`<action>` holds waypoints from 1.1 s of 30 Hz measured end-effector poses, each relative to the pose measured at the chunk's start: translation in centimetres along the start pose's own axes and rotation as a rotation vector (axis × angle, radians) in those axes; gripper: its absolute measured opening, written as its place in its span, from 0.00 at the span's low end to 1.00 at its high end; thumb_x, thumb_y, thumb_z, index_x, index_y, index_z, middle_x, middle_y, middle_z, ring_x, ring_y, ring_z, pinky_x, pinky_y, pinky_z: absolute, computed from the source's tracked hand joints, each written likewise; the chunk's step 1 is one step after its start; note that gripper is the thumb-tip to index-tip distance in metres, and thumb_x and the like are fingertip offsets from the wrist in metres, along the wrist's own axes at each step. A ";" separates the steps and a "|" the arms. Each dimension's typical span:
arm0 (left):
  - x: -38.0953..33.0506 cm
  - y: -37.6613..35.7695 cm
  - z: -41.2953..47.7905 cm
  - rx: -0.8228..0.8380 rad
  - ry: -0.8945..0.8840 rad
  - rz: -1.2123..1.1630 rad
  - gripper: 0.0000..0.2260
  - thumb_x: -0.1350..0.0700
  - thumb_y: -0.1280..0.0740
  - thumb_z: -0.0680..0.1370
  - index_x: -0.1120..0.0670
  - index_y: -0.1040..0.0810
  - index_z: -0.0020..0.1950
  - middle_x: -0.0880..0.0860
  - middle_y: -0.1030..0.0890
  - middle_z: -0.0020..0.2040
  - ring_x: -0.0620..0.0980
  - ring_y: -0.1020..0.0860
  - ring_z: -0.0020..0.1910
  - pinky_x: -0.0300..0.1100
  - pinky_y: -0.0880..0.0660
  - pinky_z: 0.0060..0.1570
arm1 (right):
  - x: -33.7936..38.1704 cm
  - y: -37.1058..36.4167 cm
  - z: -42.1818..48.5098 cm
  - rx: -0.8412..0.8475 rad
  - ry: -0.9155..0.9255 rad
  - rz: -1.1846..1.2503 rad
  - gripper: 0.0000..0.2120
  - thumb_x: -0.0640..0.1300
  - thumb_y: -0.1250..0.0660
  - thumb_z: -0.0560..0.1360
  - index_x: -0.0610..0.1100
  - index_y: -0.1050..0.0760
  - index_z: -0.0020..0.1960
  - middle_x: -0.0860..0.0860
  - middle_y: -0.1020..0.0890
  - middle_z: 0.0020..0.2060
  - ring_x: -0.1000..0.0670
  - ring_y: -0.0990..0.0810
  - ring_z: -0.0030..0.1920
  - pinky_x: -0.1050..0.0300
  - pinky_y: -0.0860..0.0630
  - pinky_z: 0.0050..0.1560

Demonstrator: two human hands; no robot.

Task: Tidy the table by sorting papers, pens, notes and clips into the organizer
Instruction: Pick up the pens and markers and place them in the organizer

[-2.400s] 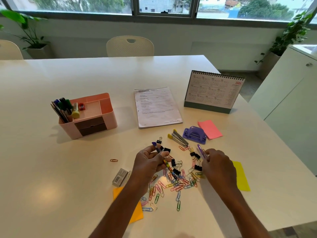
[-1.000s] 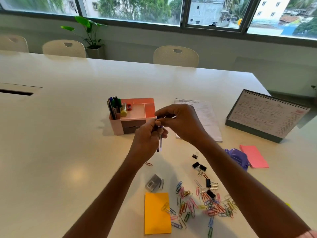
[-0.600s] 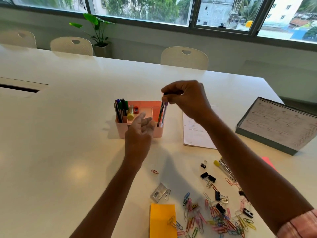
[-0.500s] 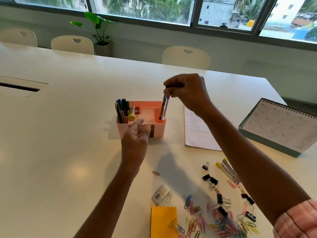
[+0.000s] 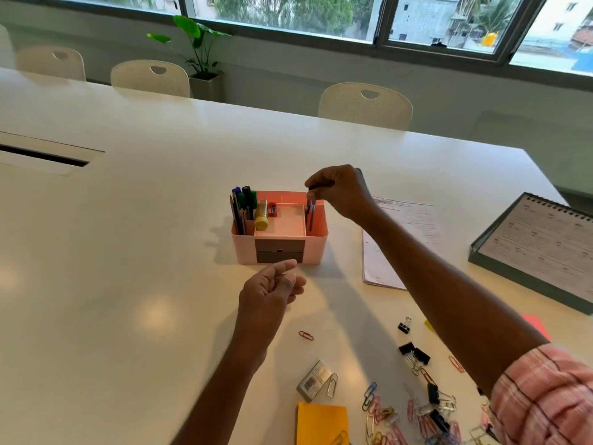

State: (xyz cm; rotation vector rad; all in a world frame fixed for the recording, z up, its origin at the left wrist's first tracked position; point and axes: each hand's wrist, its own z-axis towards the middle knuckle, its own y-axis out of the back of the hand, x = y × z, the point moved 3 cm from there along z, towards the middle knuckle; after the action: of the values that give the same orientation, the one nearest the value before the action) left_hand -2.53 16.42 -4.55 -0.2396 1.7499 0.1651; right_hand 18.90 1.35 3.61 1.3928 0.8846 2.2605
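Head view, right hand (image 5: 341, 191) pinching pens (image 5: 310, 211)

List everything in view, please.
table: one, white, fills view
organizer: one, pink, table centre
stored pens: several, multicoloured, organizer's left compartment
held pens: two, dark, in organizer's right compartment
tube: one, yellow, middle tray
sharpener: one, red, beside tube
papers: one stack, white, right of organizer
calendar: one, grey-based, far right
sticky pad: one, orange, near edge
paper clips: many, multicoloured, near right
binder clips: several, black, among them
staple box: one, grey, beside pad
chairs: three, white, far side
plant: one, green, by window
left hand: open, before organizer
right hand: grip pinches held pens
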 end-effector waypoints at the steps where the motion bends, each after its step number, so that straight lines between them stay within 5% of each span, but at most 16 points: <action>1: 0.1 0.0 0.0 0.008 0.004 0.006 0.12 0.58 0.34 0.85 0.49 0.18 0.66 0.49 0.11 0.50 0.48 0.13 0.53 0.53 0.18 0.61 | -0.3 -0.2 0.1 0.007 -0.007 0.002 0.11 0.37 0.18 0.69 0.39 0.12 0.51 0.48 0.11 0.43 0.54 0.11 0.44 0.54 0.15 0.55; 33: 0.1 0.0 -0.3 0.024 0.017 0.035 0.09 0.56 0.33 0.85 0.48 0.18 0.63 0.47 0.11 0.50 0.47 0.13 0.50 0.43 0.16 0.51 | -1.9 -0.4 0.0 -0.006 -0.013 -0.035 0.22 0.44 0.17 0.70 0.39 0.16 0.61 0.46 0.12 0.53 0.49 0.14 0.52 0.56 0.16 0.57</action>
State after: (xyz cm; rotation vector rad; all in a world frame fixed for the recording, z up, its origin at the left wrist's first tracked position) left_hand -2.83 16.31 -4.57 -0.1930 1.7727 0.1675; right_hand 19.82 0.58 2.01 1.3769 0.8898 2.2247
